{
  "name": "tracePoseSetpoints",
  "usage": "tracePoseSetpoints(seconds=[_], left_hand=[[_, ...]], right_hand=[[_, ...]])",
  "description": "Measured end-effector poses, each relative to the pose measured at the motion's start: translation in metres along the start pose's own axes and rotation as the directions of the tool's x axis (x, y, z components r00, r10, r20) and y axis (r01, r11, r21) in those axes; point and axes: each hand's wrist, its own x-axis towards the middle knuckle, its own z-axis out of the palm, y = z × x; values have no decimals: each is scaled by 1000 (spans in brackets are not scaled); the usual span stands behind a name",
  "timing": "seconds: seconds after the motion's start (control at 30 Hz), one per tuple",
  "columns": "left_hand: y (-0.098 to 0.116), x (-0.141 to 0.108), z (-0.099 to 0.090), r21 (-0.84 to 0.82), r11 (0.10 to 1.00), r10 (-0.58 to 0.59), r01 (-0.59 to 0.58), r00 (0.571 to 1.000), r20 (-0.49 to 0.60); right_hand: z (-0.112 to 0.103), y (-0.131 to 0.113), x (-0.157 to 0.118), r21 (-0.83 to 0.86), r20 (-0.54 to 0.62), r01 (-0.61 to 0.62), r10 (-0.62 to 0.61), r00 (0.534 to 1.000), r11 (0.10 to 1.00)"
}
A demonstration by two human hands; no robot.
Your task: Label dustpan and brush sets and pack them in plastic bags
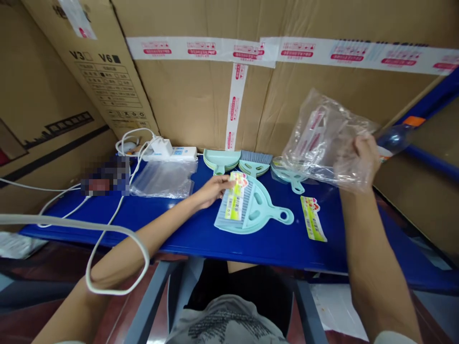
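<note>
A light green dustpan with a matching grey-bristled brush [256, 205] lies near the middle of the blue table, its handle to the right. A yellow-green label card [236, 200] rests on the bristles. My left hand [214, 190] pinches the card's upper left edge between thumb and fingers. Raised at the right, my right hand [364, 155] has its fingers closed on a clear plastic bag [319, 138], which hangs out to the left. Another label card [313, 219] lies flat on the table, right of the dustpan handle.
Stacked dustpans [221, 160], brushes [254, 162] and a bagged set [296, 180] line the back of the table [215, 246]. Flat clear bags [165, 179], a power strip [184, 153] and white cables are left. A bottle [396, 138] stands behind my right hand. Cardboard boxes rise behind.
</note>
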Motion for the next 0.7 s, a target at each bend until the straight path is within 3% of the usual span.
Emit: tracePoseSetpoints(seconds=[0.1, 0.17, 0.3, 0.33, 0.4, 0.47, 0.57, 0.7], left_hand=[[-10, -1, 8, 31, 996, -89, 87, 993, 80], [-14, -2, 8, 48, 993, -117, 112, 987, 111], [-16, -2, 5, 54, 988, -149, 143, 980, 131], [-17, -2, 5, 52, 988, -153, 147, 979, 133], [-17, -1, 5, 46, 988, -152, 147, 979, 139], [-17, 0, 6, 38, 989, -145, 141, 979, 144], [-18, 0, 7, 21, 990, -142, 140, 979, 149], [-19, 1, 8, 0, 988, -157, 158, 984, 83]], right_hand=[[55, -15, -13, 178, 189, -93, 59, 980, 980], [104, -23, -32, 226, 391, -166, 67, 918, 960], [200, -18, -72, 105, 646, -314, 175, 743, 944], [221, -14, -82, 64, 698, -360, 216, 683, 931], [258, -3, -99, -23, 794, -504, 323, 516, 863], [289, 8, -112, -91, 808, -576, 398, 434, 813], [324, 22, -127, -182, 789, -577, 468, 397, 796], [354, 33, -143, -246, 780, -525, 488, 392, 815]])
